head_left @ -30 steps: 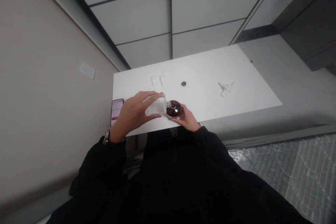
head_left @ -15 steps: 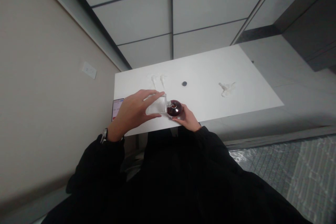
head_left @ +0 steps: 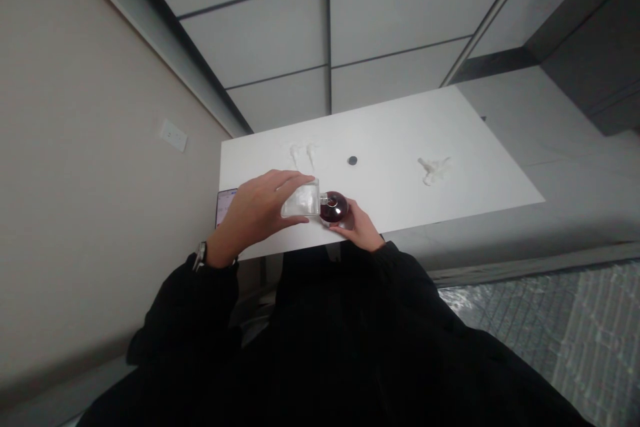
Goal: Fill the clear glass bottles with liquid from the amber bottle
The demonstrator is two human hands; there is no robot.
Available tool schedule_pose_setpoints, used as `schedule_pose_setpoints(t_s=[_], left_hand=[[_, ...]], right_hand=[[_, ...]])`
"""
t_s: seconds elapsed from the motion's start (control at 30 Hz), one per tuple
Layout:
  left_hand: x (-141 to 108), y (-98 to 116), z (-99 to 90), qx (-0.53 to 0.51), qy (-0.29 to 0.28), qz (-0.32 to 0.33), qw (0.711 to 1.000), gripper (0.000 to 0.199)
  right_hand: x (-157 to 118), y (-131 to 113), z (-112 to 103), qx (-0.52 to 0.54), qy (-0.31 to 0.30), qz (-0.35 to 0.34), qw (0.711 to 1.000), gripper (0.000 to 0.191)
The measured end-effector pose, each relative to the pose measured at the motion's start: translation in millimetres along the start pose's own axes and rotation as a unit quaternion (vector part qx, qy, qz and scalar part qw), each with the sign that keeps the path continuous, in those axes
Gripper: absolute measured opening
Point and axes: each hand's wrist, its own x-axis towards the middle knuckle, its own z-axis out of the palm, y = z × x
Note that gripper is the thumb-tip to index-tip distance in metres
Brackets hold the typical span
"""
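My left hand is closed around a clear, square-sided bottle, which lies tilted on its side in the air with its neck pointing right. That neck meets the mouth of a round, dark red-brown bottle. Around the far side of the dark bottle curl the fingers of my right hand, holding it near the table's front edge. Whether liquid is running between the two necks is too small to tell.
On the white table, two whitish pump tops lie at the back left. A small dark cap is right of them, and a crumpled clear-white item farther right. A phone rests at the left edge, by the wall.
Both hands and bottles keep the same position relative to each other. The whole view has shifted very slightly; nothing has been let go.
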Motion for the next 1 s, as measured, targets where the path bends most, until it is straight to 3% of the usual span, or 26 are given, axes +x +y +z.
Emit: schedule_pose_setpoints(t_s=[1.0], left_hand=[[8.8, 1.3, -6.5, 0.005, -0.018, 0.015, 1.0, 0.047]], right_hand=[[-0.3, -4.1, -0.1, 0.006, 0.005, -0.008, 1.0, 0.079]])
